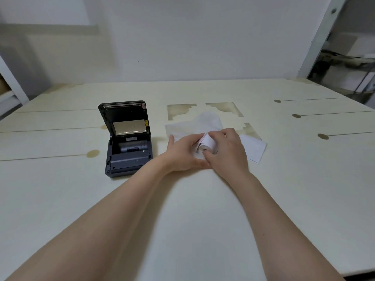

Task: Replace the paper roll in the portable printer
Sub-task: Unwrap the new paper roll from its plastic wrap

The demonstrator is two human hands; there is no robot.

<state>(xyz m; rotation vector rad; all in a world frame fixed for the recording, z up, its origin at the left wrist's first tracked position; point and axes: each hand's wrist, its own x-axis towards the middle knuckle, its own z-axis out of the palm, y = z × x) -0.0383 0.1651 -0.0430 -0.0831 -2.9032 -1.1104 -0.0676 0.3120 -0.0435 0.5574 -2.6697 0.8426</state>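
Two bare forearms are being stretched over the table (pixel 60 199). At left, the printer (pixel 127 147) is being left with its lid (pixel 124 118) raised; a grey core seems to be lying in its bay, though this cannot be told surely. Right of it, the roll (pixel 208 144) is being gripped between the left hand (pixel 182 152) and the right hand (pixel 227 151), fingers curled closely around it, above a wrapper (pixel 190 126) and beside a card (pixel 253 148). Loading and closing are judged outstanding.

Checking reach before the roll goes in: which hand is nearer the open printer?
Left. The left hand sits just right of the printer; the right hand is farther right, beyond the paper roll.
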